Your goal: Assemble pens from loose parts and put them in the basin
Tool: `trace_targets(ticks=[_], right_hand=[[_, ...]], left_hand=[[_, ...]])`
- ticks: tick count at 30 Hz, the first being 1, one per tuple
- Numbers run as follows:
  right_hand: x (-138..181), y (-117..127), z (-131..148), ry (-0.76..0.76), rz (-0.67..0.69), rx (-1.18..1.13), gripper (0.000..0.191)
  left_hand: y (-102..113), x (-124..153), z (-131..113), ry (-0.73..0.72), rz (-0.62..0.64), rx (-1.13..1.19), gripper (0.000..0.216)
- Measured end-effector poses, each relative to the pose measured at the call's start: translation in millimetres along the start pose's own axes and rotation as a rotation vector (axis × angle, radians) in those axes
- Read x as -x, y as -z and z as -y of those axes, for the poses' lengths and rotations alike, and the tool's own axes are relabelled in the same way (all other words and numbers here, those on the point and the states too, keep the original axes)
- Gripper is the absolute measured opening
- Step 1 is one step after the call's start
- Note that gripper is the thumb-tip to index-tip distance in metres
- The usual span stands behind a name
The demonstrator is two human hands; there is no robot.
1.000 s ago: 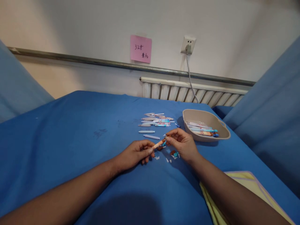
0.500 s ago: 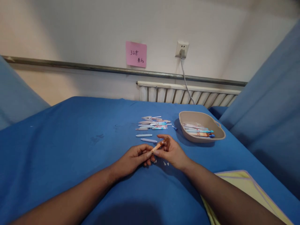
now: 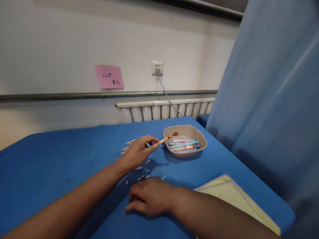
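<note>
At the left rim of the beige basket (image 3: 184, 129), look, that's where the action is: the left hand (image 3: 141, 151) has an orange-and-brown pen (image 3: 164, 139) pinched between thumb and fingers, brown end pointing to two o'clock. That end shows against the basket's opening; from here, whether it hangs directly above, I can't tell.

Now take the right hand (image 3: 153, 196) as the centre of our clock. It's low over the blue-covered table (image 3: 74, 156), fingers loosely curled, thumb out towards nine, and I can't tell whether it holds anything. Just beyond its knuckles, towards twelve, small teal parts (image 3: 147, 172) and white bits lie scattered. At eleven, loose pens (image 3: 130, 142) lie partly hidden behind the left hand. The basket sits at one o'clock, with more pens (image 3: 183, 145) lying side by side inside. Over at three, a yellow cloth (image 3: 230, 189) with a pale purple edge, right forearm across it. Up on the wall, at twelve, a socket (image 3: 157, 68) with a plug in.
</note>
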State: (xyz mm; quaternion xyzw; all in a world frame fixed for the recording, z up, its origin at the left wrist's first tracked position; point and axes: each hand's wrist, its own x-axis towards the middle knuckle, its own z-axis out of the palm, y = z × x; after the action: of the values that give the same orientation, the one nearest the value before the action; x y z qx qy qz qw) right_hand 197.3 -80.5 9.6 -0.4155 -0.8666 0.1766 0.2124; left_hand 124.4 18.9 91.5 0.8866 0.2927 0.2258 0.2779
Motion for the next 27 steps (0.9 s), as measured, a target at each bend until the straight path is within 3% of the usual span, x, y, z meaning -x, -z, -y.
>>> trace_targets(ticks=[5,9,16,27], right_hand=[[-3.9,5.0,-1.3,0.061,0.048,0.088,0.043],[-6.1,9.3,-1.5,0.049,0.142,0.158,0.051],[-7.9,8.7,-7.1,0.171,0.079,0.163,0.035],[-8.8,7.5,-10.5,0.159,0.067,0.152,0.024]], left_hand=[[-41.0,-70.2,-18.7,-0.080,0.115,-0.203,0.028],[-77.1,-101.9,-19.6,-0.131,0.231,-0.431,0.027],[-114.9,-116.0,-13.5,-0.067,0.327,-0.637,0.024],[-128.1,-119.7,-15.5,-0.065,0.317,-0.673,0.021]])
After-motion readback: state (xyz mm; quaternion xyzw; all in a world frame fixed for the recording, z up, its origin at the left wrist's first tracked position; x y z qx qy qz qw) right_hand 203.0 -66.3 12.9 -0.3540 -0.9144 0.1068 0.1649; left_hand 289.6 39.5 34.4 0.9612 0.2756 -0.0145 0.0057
